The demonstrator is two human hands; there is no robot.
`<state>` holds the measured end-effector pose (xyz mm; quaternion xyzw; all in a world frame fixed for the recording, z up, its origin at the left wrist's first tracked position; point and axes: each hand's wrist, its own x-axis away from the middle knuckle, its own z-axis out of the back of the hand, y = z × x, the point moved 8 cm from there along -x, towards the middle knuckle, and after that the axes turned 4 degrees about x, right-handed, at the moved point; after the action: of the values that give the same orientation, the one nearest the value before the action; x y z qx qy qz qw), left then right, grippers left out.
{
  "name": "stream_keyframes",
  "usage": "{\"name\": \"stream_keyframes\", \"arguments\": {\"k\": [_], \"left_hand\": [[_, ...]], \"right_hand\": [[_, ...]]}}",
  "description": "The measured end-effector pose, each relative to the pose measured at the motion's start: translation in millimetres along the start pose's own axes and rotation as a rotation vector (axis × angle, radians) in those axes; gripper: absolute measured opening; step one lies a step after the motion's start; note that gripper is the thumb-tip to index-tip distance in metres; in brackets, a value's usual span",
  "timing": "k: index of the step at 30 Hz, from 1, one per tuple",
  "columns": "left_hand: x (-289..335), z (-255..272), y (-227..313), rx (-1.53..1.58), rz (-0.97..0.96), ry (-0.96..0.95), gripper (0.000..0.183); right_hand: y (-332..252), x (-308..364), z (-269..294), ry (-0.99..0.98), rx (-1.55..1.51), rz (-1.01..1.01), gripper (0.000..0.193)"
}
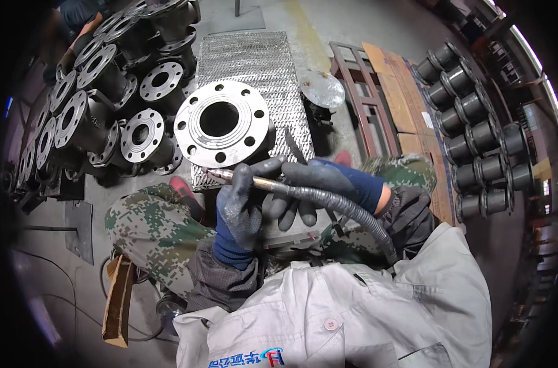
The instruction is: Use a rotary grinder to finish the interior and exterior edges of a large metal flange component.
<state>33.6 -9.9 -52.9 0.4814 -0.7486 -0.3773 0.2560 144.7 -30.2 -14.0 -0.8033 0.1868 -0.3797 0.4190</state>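
Lg silver mat [245,55]; flanged pipe [219,144] on its nr end, flange up. Torch [273,186] w/ ribbed hose [352,211] just this side of pipe. L hand [238,205], gloved, closed arnd torch nr front; R hand [315,179], gloved, half-curled by hose, can't tell if gripping.

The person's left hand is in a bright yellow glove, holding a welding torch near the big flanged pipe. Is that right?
Not yellow: the head view shows a gray glove with a blue cuff. The left hand does hold a welding torch near the big flanged pipe.
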Motion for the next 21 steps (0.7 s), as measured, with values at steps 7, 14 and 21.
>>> {"name": "stream_keyframes", "arguments": {"k": [7,14,21], "left_hand": [[1.4,9.8,-10.3,-0.148,-0.091,-0.055,0.057],[10.6,16.1,-36.1,0.151,-0.075,0.132,0.035],[26.9,45.6,-84.9,0.020,0.342,0.349,0.036]], "right_hand": [[26.8,-13.8,-1.9,0.109,0.262,-0.140,0.034],[28.6,-9.9,12.2,0.640,1.393,0.362,0.017],[49.9,-16.0,30.7,0.447,1.236,0.214,0.029]]}}
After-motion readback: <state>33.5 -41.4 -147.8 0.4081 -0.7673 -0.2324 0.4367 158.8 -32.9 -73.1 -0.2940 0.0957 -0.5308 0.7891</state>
